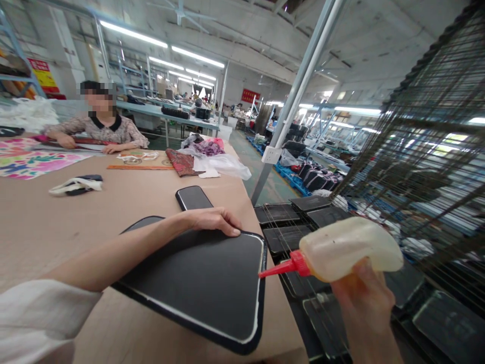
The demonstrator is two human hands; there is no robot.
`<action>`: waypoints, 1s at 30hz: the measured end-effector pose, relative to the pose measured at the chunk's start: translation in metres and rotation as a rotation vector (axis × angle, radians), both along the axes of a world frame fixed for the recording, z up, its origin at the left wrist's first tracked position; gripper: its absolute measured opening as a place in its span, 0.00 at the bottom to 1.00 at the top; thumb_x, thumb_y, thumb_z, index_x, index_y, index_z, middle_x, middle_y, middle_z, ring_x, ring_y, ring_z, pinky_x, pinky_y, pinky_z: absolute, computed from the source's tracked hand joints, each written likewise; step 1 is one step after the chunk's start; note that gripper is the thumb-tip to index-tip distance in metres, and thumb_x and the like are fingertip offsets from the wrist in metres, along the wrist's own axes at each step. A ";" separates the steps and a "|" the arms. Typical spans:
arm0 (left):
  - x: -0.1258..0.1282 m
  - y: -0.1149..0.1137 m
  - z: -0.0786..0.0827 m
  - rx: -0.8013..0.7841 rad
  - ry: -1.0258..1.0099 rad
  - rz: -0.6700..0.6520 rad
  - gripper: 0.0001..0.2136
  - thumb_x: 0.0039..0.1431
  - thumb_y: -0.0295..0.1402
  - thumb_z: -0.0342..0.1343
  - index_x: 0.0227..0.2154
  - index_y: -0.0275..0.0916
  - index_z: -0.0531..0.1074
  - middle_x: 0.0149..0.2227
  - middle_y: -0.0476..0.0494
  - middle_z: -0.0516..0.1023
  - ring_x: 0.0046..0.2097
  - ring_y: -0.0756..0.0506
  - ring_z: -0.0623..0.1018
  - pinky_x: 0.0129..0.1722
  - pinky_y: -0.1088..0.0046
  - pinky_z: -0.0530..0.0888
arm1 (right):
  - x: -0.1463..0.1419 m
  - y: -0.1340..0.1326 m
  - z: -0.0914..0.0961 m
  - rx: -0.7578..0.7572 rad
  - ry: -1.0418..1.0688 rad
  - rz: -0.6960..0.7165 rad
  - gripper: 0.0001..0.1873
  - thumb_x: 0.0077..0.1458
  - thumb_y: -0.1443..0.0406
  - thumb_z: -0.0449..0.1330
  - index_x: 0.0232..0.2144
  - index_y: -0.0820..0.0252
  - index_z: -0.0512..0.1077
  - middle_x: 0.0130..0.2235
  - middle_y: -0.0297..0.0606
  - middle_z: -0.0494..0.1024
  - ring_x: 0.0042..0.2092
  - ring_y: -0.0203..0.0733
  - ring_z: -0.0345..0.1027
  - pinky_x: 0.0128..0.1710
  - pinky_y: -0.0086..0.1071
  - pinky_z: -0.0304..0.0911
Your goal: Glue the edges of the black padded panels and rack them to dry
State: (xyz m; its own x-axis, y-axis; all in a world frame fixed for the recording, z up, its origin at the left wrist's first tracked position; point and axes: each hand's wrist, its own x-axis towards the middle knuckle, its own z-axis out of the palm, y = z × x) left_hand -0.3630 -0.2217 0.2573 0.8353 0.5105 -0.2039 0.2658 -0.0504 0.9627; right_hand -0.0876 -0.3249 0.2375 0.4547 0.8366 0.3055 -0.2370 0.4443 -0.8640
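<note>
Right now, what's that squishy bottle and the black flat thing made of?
The bottle looks like soft, cloudy plastic, see-through and dented where the right hand grips it; its nozzle is hard red plastic. The black panel under the left hand looks matte, perhaps fabric-covered board, with a white line along its edge.

Brown-topped bench (125, 202) carrying, at its near right corner, a black panel (200, 283) with a white bead along its edge. Behind the panel: a smartphone (193, 197), face up. Farther back: a wooden ruler (140, 167), a red patterned fabric piece (182, 163), clear plastic bags (223, 164); far left, floral printed sheets (30, 162).
</note>
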 end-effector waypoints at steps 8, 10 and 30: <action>0.000 0.004 -0.009 -0.114 -0.032 0.051 0.11 0.48 0.37 0.57 0.31 0.35 0.76 0.28 0.48 0.75 0.27 0.51 0.71 0.29 0.79 0.67 | 0.002 -0.003 -0.003 -0.013 -0.007 0.067 0.23 0.48 0.58 0.56 0.48 0.48 0.63 0.50 0.36 0.67 0.52 0.50 0.59 0.47 0.48 0.61; 0.000 0.005 -0.011 -0.121 -0.034 0.068 0.10 0.47 0.36 0.58 0.30 0.35 0.76 0.27 0.48 0.76 0.27 0.52 0.71 0.29 0.79 0.67 | 0.004 -0.003 -0.005 -0.023 -0.010 0.097 0.23 0.47 0.58 0.57 0.48 0.47 0.63 0.50 0.37 0.67 0.52 0.51 0.59 0.45 0.49 0.63; -0.003 0.016 -0.026 -0.175 -0.059 0.113 0.11 0.47 0.36 0.58 0.32 0.34 0.75 0.28 0.48 0.76 0.27 0.51 0.72 0.30 0.77 0.67 | 0.001 -0.001 -0.004 -0.042 0.006 0.107 0.28 0.42 0.57 0.60 0.48 0.51 0.63 0.49 0.41 0.68 0.53 0.53 0.57 0.47 0.53 0.59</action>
